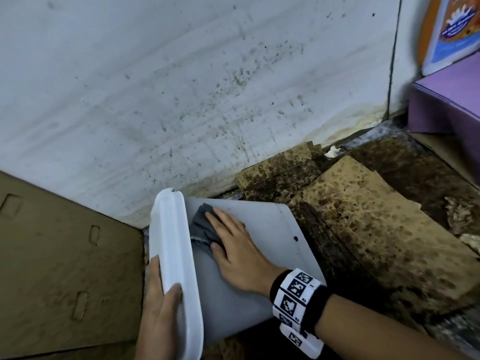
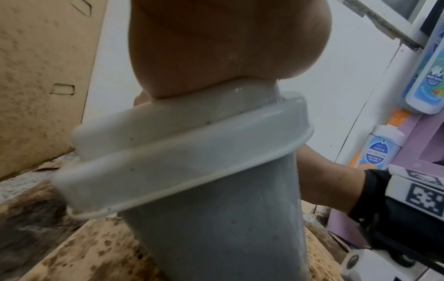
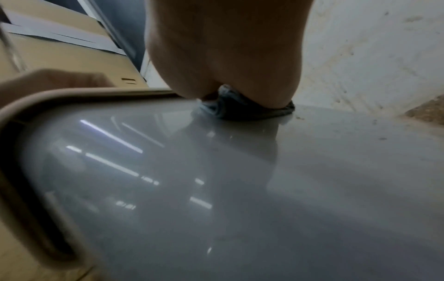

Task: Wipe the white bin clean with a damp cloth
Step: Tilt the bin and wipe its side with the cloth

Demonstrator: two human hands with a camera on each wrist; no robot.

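The white bin [image 1: 259, 255] lies tipped on its side on the floor, its rim [image 1: 171, 255] facing left. My left hand [image 1: 158, 307] grips the rim near its lower end, thumb over the outer lip. My right hand [image 1: 233, 245] lies flat on the bin's upturned side and presses a dark grey cloth [image 1: 201, 227] against it, close to the rim. In the right wrist view the cloth [image 3: 240, 108] bunches under my palm on the glossy bin wall [image 3: 240, 190]. The left wrist view shows the rim [image 2: 182, 152] under my left hand [image 2: 216, 47].
A stained white wall [image 1: 181, 87] stands right behind the bin. Dirty, spotted cardboard [image 1: 363, 216] covers the floor to the right. A brown cardboard box [image 1: 59, 268] stands at the left. A purple box [image 1: 449, 105] with bottles sits at the far right.
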